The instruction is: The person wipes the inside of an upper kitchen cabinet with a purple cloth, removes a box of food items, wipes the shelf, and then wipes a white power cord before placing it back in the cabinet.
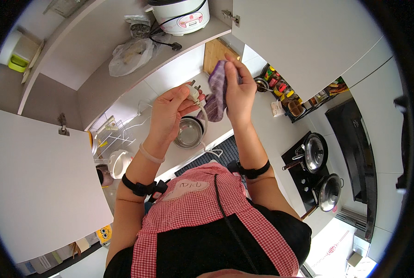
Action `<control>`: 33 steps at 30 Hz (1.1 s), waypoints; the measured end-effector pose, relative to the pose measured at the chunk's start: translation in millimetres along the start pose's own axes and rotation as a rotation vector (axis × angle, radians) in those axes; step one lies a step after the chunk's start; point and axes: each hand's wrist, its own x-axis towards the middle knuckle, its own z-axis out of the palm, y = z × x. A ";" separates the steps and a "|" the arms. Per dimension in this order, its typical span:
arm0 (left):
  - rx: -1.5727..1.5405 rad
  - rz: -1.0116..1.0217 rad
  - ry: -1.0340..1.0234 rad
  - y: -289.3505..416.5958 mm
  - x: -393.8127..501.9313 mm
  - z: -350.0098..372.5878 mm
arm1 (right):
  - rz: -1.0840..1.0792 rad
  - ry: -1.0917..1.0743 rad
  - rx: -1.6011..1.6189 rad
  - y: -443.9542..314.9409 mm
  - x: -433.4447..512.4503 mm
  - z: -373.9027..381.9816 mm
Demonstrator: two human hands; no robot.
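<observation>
Between the thumb and fingers of my left hand is a white power plug, its metal prongs pointing up and away. From the plug a white cord hangs in a loop down past the counter's front edge. My right hand grips a purple striped cloth, which droops to the left, close to the plug but apart from it. Below both hands, a round stainless steel pot stands on the light counter, partly hidden by my left hand and the cord.
Overhead, an open cabinet shelf holds a white rice cooker and a plastic bag. Open cabinet doors flank me. Condiment bottles line the right corner, near a stove with lidded pans. A wire rack is at left.
</observation>
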 end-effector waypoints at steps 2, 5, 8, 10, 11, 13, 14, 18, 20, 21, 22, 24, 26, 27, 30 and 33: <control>-0.028 -0.002 0.022 -0.7 0.9 -1.4 | 0.002 -0.029 -0.130 8.3 -5.2 -2.8; -0.092 0.002 0.085 -0.7 4.6 -3.8 | 0.099 -0.010 0.001 18.0 -4.8 -8.8; -0.133 0.009 0.133 1.5 10.6 -7.0 | 0.386 -0.022 0.403 18.9 4.6 -20.3; -0.155 0.006 0.138 0.6 13.0 -9.0 | 0.466 -0.017 0.532 16.5 4.0 -22.8; -0.166 0.003 0.133 -0.9 14.7 -9.9 | 0.404 -0.049 0.504 15.1 1.5 -22.0; -0.205 0.015 0.102 -6.1 18.0 -11.1 | 0.333 -0.042 0.436 12.7 -9.9 -15.8; -0.220 -0.010 0.111 -9.2 19.5 -11.7 | 0.193 -0.052 0.368 13.2 -17.3 -7.9; -0.324 -0.040 0.072 -14.2 21.6 -16.7 | -0.431 -0.431 -0.253 16.1 -29.0 10.0; -0.371 -0.057 0.068 -12.4 19.9 -18.0 | -0.644 -0.510 -0.524 17.4 -22.1 10.7; -0.389 -0.071 0.081 -12.2 16.5 -17.3 | -0.572 -0.557 -0.395 17.6 -16.8 9.3; -0.425 -0.071 0.060 -12.0 12.0 -16.4 | -0.457 -0.604 -0.270 16.9 -14.1 7.3; -0.328 -0.032 0.000 -11.3 5.5 -14.7 | -0.226 -0.662 -0.014 15.2 -9.8 4.6; -0.269 0.006 -0.071 -9.5 4.7 -14.1 | -0.002 -0.692 0.256 12.7 -9.5 4.1; -0.251 0.009 -0.091 -8.4 5.2 -14.4 | 0.122 -0.699 0.394 11.3 -10.4 4.9; -0.225 0.021 -0.099 -5.2 4.0 -16.3 | 0.112 -0.651 0.272 7.1 -12.6 10.2; -0.233 0.050 -0.071 -3.3 0.8 -16.2 | -0.314 -0.623 -0.110 3.1 -10.9 16.5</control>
